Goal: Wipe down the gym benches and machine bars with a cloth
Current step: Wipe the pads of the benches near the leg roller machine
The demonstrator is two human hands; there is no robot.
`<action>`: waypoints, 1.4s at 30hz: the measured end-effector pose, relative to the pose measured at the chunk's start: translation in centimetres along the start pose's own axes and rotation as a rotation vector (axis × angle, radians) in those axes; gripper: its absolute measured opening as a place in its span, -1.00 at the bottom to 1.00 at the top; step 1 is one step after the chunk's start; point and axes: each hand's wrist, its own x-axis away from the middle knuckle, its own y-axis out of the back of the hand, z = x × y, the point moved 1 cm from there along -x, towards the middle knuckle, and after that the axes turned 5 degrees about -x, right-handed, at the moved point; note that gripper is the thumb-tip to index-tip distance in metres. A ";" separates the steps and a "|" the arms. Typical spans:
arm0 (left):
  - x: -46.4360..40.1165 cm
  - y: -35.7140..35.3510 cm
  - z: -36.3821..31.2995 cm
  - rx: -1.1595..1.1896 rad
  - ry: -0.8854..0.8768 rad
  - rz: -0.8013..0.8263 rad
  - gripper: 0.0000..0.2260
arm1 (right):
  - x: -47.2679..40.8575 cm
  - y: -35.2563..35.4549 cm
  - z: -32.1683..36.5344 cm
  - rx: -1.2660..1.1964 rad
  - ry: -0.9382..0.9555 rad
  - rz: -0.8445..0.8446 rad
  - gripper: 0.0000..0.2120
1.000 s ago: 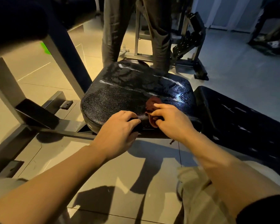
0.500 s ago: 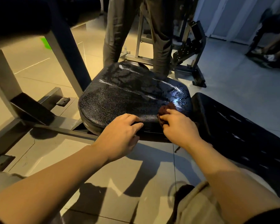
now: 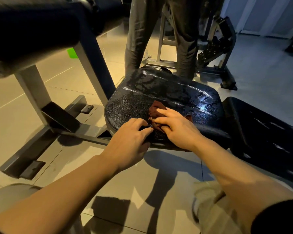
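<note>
Both my forearms are bare from the wrist back toward the elbow, with no watch, band or ring showing on either. My left hand (image 3: 128, 146) and my right hand (image 3: 178, 129) are ungloved, the nails short and plain. At the lower right edge of the frame a dark, near-black sleeve cuff (image 3: 277, 217) covers my right upper arm. Below that arm my light khaki trousers (image 3: 216, 215) show at the knee, the fabric loose and creased. At the lower left corner a rounded patch of pale grey-beige cloth (image 3: 12, 196) appears; I cannot tell exactly which part of my clothing it is.
</note>
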 end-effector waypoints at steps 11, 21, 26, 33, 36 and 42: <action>-4.0 -3.0 -4.4 0.061 -0.103 -0.024 -0.62 | 5.8 4.6 -9.5 0.037 -0.430 -0.175 -0.63; -3.4 -3.0 -3.1 0.052 -0.109 -0.022 -0.60 | 5.1 3.6 -9.0 0.110 -0.407 -0.200 -0.64; -1.5 -1.3 -1.2 0.016 -0.037 -0.029 -0.60 | 2.4 1.7 -5.1 0.119 -0.244 -0.177 -0.64; 1.5 0.5 1.1 -0.024 0.067 -0.005 -0.57 | -0.8 -1.9 0.8 0.063 -0.033 -0.144 -0.63; 2.0 0.8 1.7 -0.012 0.089 0.000 -0.57 | -0.7 -2.0 1.7 0.052 0.017 -0.117 -0.61; 0.1 -0.4 -0.1 0.015 -0.001 -0.021 -0.61 | 1.6 -0.3 -0.4 0.074 0.033 -0.087 -0.60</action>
